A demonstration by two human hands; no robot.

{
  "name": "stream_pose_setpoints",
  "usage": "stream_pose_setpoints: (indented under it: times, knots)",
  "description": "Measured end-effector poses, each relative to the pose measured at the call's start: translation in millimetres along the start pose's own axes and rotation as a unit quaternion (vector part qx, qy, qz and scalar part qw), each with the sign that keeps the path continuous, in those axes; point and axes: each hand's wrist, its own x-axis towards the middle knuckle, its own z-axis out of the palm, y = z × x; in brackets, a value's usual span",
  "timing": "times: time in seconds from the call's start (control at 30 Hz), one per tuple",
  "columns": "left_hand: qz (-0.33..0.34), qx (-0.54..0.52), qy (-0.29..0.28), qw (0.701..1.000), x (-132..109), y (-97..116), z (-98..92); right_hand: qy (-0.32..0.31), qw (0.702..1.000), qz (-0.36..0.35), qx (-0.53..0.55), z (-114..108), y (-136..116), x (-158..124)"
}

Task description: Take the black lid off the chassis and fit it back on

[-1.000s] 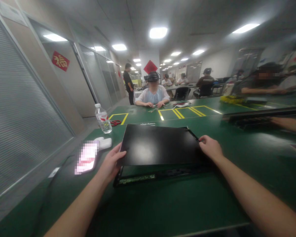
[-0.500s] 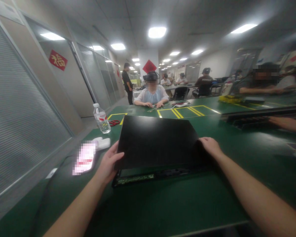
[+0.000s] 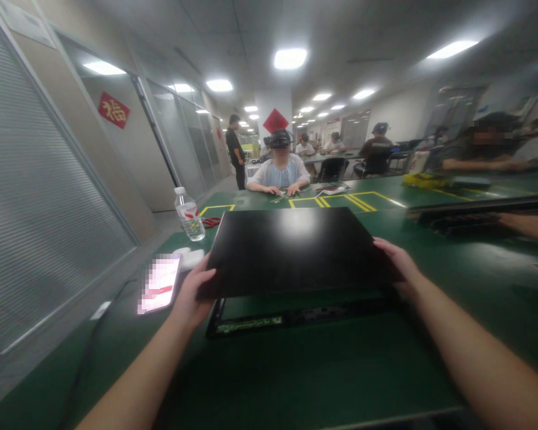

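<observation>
A flat black display panel [image 3: 287, 257] is held up between my two hands, its dark glossy face reflecting a ceiling light. My left hand [image 3: 198, 292] is closed on its left edge, thumb on top and the fingers mostly hidden below. On the opposite side my right hand [image 3: 397, 263] grips the right edge, its fingers partly underneath. Below the panel a thin black frame [image 3: 296, 315] lies on the green table, with a strip of green circuit board [image 3: 251, 324] along its near left side. The panel hides the rest of that frame.
A water bottle [image 3: 190, 215], red-handled scissors [image 3: 211, 223], a white case [image 3: 192, 258] and a lit phone [image 3: 161, 283] lie to the left on the green table [image 3: 323, 376]. A co-worker [image 3: 278, 170] sits opposite. Another person's hand [image 3: 529, 227] is at right beside a black part [image 3: 457, 221].
The panel has risen and tilted flatter, showing more gap above the frame. Both hands have moved with it, still holding its sides. The view has shifted slightly.
</observation>
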Motion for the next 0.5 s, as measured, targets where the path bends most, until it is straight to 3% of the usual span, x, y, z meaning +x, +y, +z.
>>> stream_pose_setpoints:
  times: [0.13,0.3,0.5]
  knots:
    - [-0.003,-0.005,0.004,1.000,-1,1,2.6,-0.051,0.990,0.063,0.114,0,-14,-11]
    - [-0.017,-0.022,0.011,1.000,2,0,-1.3,-0.077,0.986,0.123,0.081,-6,-8,-8]
    - [-0.053,-0.036,0.012,0.998,6,-6,-5.8,-0.049,0.983,0.148,0.100,-14,-11,-5]
